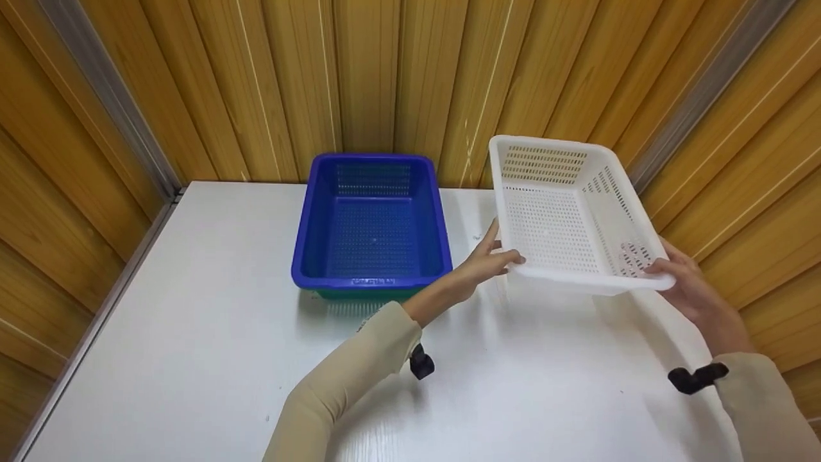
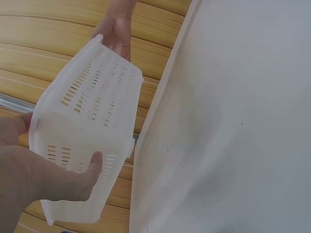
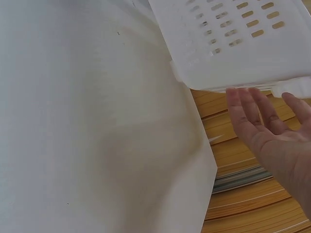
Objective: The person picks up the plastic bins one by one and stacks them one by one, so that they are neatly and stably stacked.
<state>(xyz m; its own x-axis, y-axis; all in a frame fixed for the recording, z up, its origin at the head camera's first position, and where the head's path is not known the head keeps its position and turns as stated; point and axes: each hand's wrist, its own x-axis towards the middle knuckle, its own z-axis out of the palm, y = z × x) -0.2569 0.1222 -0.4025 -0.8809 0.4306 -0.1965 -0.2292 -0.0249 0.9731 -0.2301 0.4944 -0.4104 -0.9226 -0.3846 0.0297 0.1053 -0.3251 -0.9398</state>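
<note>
A white plastic basket [image 1: 584, 278] with slotted walls is held up over the right part of the table, tilted so its inside faces the head camera. My left hand [image 1: 484, 264] grips its near left corner, thumb over the rim; in the left wrist view, a finger of that hand [image 2: 53, 177] lies along the slotted outer wall. At the near right corner, my right hand [image 1: 693, 289] holds the rim with the thumb on top. The right wrist view has the fingertips of this hand [image 3: 272, 127] against the basket's side [image 3: 243, 65].
Left of the white basket, a blue basket [image 1: 372, 283] stands on the table [image 1: 211, 321] near the back wall, with a green basket [image 1: 359, 294] showing beneath it. Wood-look panels [image 1: 365, 77] rise behind the table and at both sides.
</note>
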